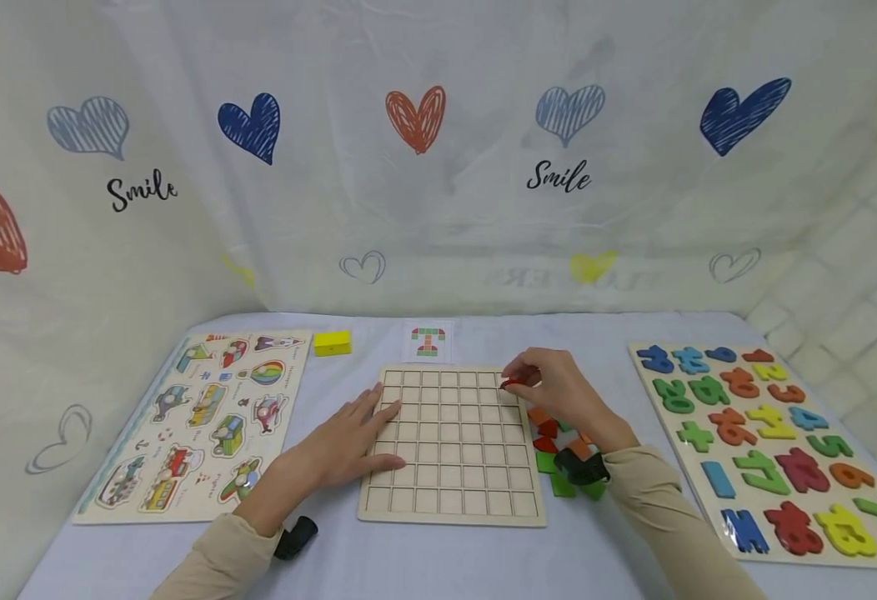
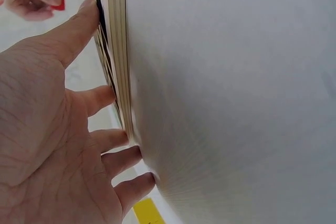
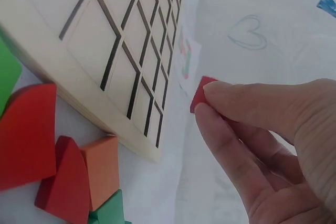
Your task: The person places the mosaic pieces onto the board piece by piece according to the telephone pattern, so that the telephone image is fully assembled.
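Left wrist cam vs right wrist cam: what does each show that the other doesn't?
Left wrist only: the left hand, palm side showing, touching the side of the grid board.

Right wrist only: loose red, orange and green blocks by the board, the board's open cells, the pattern card and a printed heart outline.

Both: part of the grid board, the right hand pinching a red piece, and part of a yellow block.
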The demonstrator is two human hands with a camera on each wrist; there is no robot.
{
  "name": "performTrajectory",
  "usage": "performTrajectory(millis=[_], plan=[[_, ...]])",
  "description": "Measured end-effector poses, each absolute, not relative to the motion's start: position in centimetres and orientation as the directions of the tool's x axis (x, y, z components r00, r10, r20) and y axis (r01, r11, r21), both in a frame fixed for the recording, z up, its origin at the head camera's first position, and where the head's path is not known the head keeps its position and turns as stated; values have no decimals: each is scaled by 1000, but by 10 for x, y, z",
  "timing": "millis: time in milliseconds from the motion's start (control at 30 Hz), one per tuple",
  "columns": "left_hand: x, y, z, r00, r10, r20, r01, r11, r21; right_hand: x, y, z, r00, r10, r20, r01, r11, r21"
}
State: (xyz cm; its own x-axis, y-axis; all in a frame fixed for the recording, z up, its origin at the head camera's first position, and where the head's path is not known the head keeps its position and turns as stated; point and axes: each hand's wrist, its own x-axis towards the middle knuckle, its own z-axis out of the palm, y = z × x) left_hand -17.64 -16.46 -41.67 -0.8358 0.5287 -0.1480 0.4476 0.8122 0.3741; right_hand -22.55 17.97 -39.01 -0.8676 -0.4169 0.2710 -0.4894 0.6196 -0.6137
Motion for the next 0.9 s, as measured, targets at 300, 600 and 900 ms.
performTrajectory(millis=[300, 600, 900], plan=[[-176, -164, -415, -839, 519, -164, 436, 822, 367, -227, 175, -390, -834, -513, 203, -507, 567, -649], [-177, -165, -416, -836, 522, -168, 437, 819, 372, -226, 171, -393, -792, -574, 208, -551, 525, -649], [-174, -164, -414, -830, 533, -165, 440, 807, 393, -230, 166, -400, -813, -512, 275, -549, 521, -654]])
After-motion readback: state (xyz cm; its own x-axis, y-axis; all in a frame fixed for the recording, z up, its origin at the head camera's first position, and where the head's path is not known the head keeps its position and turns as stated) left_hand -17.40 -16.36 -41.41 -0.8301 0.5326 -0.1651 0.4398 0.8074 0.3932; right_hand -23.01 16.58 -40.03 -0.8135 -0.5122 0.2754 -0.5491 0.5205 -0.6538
